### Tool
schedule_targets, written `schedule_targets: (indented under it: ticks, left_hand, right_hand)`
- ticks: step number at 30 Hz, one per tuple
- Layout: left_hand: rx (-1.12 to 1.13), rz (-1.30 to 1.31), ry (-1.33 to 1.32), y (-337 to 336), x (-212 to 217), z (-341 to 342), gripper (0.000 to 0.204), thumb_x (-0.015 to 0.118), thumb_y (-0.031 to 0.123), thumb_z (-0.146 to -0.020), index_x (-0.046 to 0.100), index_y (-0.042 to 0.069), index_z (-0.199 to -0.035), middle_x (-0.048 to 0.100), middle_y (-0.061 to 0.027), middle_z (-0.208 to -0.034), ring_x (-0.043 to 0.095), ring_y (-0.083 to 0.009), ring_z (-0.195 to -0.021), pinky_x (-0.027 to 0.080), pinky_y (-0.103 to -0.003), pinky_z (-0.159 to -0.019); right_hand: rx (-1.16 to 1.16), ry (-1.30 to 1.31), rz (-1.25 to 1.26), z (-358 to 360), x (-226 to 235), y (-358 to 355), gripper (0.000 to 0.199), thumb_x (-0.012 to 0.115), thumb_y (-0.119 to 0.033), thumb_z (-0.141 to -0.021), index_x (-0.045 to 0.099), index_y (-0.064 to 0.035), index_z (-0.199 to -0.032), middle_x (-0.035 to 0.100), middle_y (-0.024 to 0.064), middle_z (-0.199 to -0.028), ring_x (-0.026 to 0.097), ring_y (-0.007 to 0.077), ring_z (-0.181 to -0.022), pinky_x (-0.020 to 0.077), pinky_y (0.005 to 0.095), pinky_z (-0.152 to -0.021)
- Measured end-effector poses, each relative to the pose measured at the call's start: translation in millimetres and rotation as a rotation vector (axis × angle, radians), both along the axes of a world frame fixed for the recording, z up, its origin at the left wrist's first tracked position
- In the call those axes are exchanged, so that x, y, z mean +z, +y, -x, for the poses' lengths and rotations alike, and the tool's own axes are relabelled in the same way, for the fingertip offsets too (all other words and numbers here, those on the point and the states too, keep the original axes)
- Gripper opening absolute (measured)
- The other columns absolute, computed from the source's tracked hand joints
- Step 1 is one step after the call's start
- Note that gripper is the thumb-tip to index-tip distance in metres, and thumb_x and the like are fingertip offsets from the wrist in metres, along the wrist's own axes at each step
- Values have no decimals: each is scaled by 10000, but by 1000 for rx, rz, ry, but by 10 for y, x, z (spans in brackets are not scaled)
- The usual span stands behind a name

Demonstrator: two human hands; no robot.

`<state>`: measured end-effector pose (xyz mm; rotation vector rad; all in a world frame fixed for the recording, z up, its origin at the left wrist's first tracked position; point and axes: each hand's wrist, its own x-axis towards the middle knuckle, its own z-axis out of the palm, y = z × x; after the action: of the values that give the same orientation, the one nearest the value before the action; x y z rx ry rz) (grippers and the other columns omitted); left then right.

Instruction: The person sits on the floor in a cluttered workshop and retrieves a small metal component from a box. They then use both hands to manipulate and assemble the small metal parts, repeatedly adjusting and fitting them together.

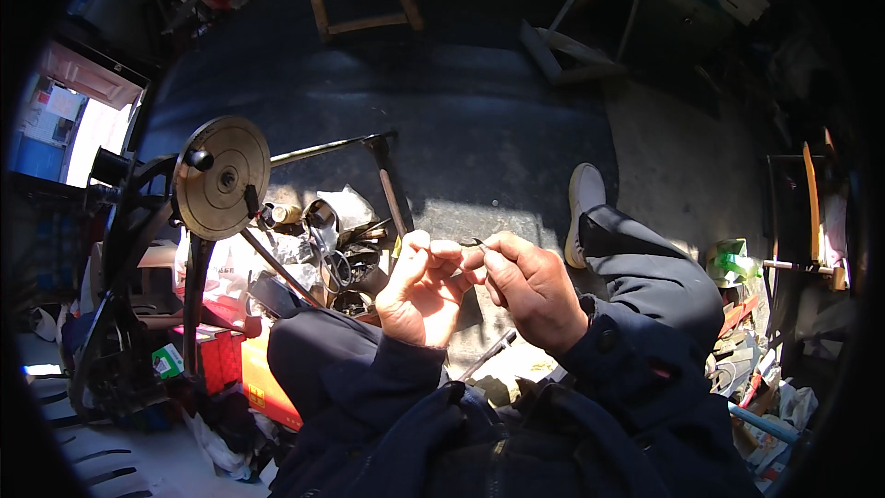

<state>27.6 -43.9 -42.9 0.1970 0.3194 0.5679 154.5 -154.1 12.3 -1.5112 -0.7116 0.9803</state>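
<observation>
My left hand [422, 293] is raised in front of my body, palm turned up, thumb and fingers drawn together in a pinch. Close beside it, my right hand [536, 295] is closed, thumb against the bent forefinger. A small dark thing [476, 243] shows at the fingertips of the right hand, where both hands nearly meet. It is too small for me to tell its kind. Whatever the left fingers pinch is hidden behind them. Bright sunlight falls on both hands.
At the left stands a black machine with a round metal wheel [222, 178]. Tools and bags [336, 240] lie heaped beside it, near red boxes [219, 355]. A wooden stool [369, 23] is at the back. Clutter [742, 360] lies at the right, beyond my leg [654, 267].
</observation>
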Motion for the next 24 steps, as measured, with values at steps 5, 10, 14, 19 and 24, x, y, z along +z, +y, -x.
schedule_targets:
  ticks: [5,10,14,19,24]
  left_hand:
    - [-26,-118,9,-19,64,-29,162,607,104,-982,500,119,-1102,705,-163,-1134,673,-291,-1000,528,-458,-909]
    - [-27,-341,127,-7,94,-36,144,619,55,-976,515,72,-1074,712,-201,-1063,691,-268,-956,550,-417,-885]
    - [-9,-453,274,12,125,-24,82,631,30,-965,599,3,-1036,728,-180,-988,709,-235,-883,574,-368,-844]
    - [-54,-543,396,35,154,-9,80,630,59,-972,634,-10,-1013,728,-155,-949,706,-212,-856,568,-340,-833]
    - [-253,-459,414,108,224,27,150,634,174,-991,627,24,-992,716,-119,-931,696,-186,-831,563,-321,-763]
  right_hand:
    - [17,50,47,-38,25,-41,246,457,-184,-1043,605,12,-1065,618,64,-734,583,117,-683,473,292,-652]
    - [-41,61,-29,-5,42,-27,177,464,-121,-1046,565,24,-1044,539,1,-730,472,49,-643,399,221,-611]
    - [-26,-51,-38,-41,68,-32,127,513,-87,-1029,576,21,-1011,567,7,-752,504,49,-671,425,224,-628]
    - [0,-108,-6,-57,82,-32,139,550,-122,-1019,611,4,-1016,637,53,-781,600,106,-723,485,266,-680]
    - [22,-106,49,-64,46,-27,140,578,-125,-1005,640,1,-1014,696,97,-844,665,144,-763,514,284,-706]
